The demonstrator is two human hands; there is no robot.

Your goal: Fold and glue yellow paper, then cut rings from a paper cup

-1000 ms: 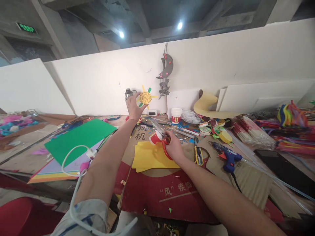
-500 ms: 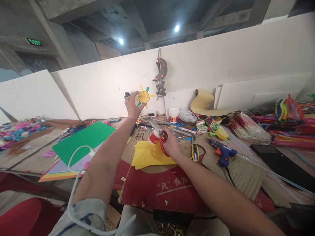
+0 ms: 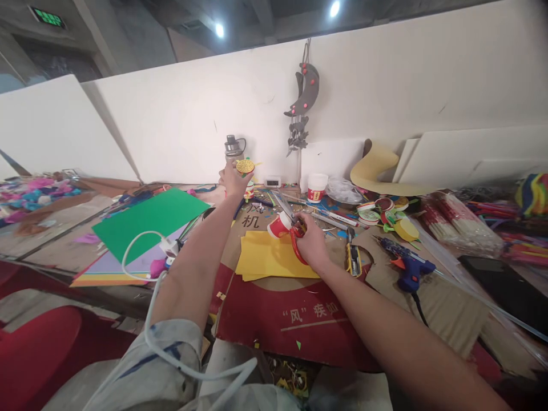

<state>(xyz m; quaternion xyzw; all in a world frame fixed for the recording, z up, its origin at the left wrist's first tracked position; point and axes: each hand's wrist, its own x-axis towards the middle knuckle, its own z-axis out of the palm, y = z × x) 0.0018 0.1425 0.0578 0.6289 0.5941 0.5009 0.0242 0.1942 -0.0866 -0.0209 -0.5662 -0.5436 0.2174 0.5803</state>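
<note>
My left hand (image 3: 233,181), reaching to the back of the table, is closed on a round yellow sun-shaped paper piece (image 3: 245,166) with coloured strips sticking out. The piece is tilted back, beside a flask (image 3: 233,149) and above a small patterned cup (image 3: 249,190). My right hand (image 3: 313,244) grips red-handled scissors (image 3: 296,246), blades pointing away and to the left. Whether the blades are parted is hard to tell. Under the scissors, a red and white paper cup (image 3: 280,225) lies tipped over by yellow paper sheets (image 3: 261,260).
A utility knife (image 3: 353,258) and blue glue gun (image 3: 409,271) lie to the right, near a black phone (image 3: 505,291). Another paper cup (image 3: 317,188) stands at the back. Green paper (image 3: 148,225) lies left, with a white cable (image 3: 148,337) looping across my left arm.
My left hand has lowered the sun-shaped piece toward the table, and it now tilts flatter. The right hand still holds the scissors over the tipped cup. The view has tilted down.
</note>
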